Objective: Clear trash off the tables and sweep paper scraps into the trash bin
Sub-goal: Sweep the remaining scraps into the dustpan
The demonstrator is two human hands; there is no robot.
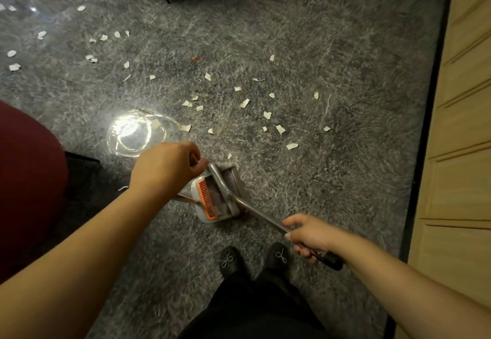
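Dustpan (218, 195) partly behind left hand (167, 164), broom head hidden.

The left hand (170, 164) hides the top of the handle it holds; the maroon chair (26, 187) and the wooden cabinet (462, 126) are cut off by the frame edges

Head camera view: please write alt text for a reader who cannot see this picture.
A person stands on a grey speckled floor, left hand gripping a dustpan handle and right hand gripping a broom handle. Torn white paper scraps lie scattered ahead, unswept. A dark red chair is at left.
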